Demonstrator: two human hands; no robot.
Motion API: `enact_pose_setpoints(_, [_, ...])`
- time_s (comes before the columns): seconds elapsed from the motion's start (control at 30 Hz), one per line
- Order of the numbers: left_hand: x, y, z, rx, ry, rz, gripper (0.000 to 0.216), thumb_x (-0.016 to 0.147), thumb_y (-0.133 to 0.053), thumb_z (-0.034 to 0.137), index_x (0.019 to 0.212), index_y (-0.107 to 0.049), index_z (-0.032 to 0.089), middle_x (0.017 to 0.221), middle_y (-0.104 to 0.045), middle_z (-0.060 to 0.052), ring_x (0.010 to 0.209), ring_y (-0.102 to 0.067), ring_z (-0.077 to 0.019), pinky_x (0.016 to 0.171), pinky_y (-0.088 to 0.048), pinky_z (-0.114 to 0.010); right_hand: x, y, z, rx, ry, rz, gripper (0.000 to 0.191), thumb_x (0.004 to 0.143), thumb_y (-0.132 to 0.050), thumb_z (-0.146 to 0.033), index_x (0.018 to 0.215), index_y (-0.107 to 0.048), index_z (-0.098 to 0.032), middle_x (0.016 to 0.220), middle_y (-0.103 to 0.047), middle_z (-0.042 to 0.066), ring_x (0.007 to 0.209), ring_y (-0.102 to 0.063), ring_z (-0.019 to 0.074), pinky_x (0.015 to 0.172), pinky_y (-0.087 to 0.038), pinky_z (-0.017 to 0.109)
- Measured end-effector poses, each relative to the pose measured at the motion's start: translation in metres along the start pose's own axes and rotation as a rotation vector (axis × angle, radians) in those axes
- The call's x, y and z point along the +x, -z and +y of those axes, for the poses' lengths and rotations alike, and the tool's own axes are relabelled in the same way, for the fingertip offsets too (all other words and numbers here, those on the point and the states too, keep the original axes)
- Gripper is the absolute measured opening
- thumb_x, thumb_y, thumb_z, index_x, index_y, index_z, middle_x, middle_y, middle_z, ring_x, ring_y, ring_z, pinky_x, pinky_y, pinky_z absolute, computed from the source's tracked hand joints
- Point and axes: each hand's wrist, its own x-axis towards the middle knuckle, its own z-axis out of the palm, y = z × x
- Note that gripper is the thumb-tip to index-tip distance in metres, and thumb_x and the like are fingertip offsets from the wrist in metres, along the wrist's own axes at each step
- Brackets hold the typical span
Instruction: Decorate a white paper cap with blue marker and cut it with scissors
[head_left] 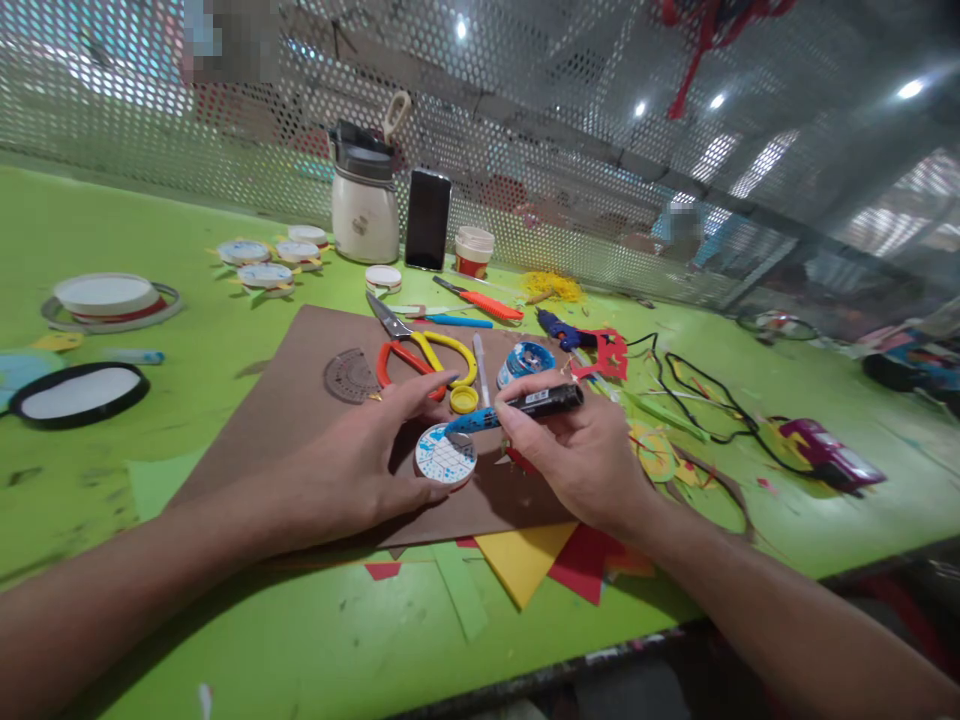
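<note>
the small round white disc with blue blotches and thin dark lines (442,462) sits face up on the flat brown cardboard sheet (277,420), between the two hands. the bare left hand (349,470) is curved wide around its left side, thumb along the near rim and forefinger stretched past the far side; i cannot tell whether its other fingers press on the disc. the bare right hand (585,450) is closed around the thick black marker with a blue-stained front end (544,402), pinched between thumb and fingers, its tip at the disc's far left part. the disc looks light and stiff, probably plastic or card, so it should slide or turn easily under a push. the blue may be wet and could smear, so the safest hold is low on the rim, thumb and fingertip on opposite sides, off the top face. just beyond it lies the little round yellow cap (464,400), beside the metal scissors with yellow and orange loop handles (435,353), which crowd the far side where fingers need room.
</note>
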Motion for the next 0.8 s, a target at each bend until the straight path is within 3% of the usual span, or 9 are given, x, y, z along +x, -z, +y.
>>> enact_pose_setpoints(0.13, [0.002,0.000,0.001,0.053,0.045,0.022,0.085,0.076,-0.072,0.041,0.152,-0.040,0.022,0.120,-0.073,-0.010,0.101,-0.070,-0.0311,0.085,-0.058,-0.043,0.001,0.000,-0.005,-0.010,0.030,-0.030,0.012,0.092,-0.070,-0.036,0.097,-0.075,-0.027,0.089,-0.076,0.001,0.073,-0.069,0.0173,0.067,-0.057,0.029])
enact_pose_setpoints(0.37, [0.002,-0.001,-0.001,0.161,0.015,0.052,0.087,0.075,-0.073,0.048,0.153,-0.041,0.023,0.127,-0.069,-0.010,0.112,-0.066,-0.0339,0.093,-0.054,-0.046,0.003,0.002,-0.015,-0.054,0.026,-0.092,0.010,0.090,-0.071,-0.032,0.097,-0.075,-0.025,0.089,-0.077,0.000,0.078,-0.072,0.0173,0.071,-0.058,0.028])
enact_pose_setpoints(0.6, [0.001,-0.001,0.000,0.103,0.011,0.032,0.082,0.078,-0.073,0.049,0.150,-0.043,0.023,0.128,-0.070,-0.010,0.109,-0.068,-0.0318,0.090,-0.056,-0.043,0.001,0.000,-0.004,-0.007,0.013,0.023,0.014,0.092,-0.070,-0.039,0.096,-0.075,-0.026,0.086,-0.074,0.001,0.070,-0.067,0.0171,0.065,-0.055,0.029])
enact_pose_setpoints(0.8, [0.001,0.000,0.002,0.130,0.005,0.041,0.077,0.078,-0.073,0.047,0.146,-0.047,0.022,0.121,-0.073,-0.009,0.102,-0.070,-0.0307,0.083,-0.057,-0.040,0.001,0.002,-0.002,0.003,0.006,0.017,0.017,0.092,-0.069,-0.042,0.096,-0.074,-0.026,0.084,-0.073,0.001,0.067,-0.066,0.0165,0.061,-0.054,0.028])
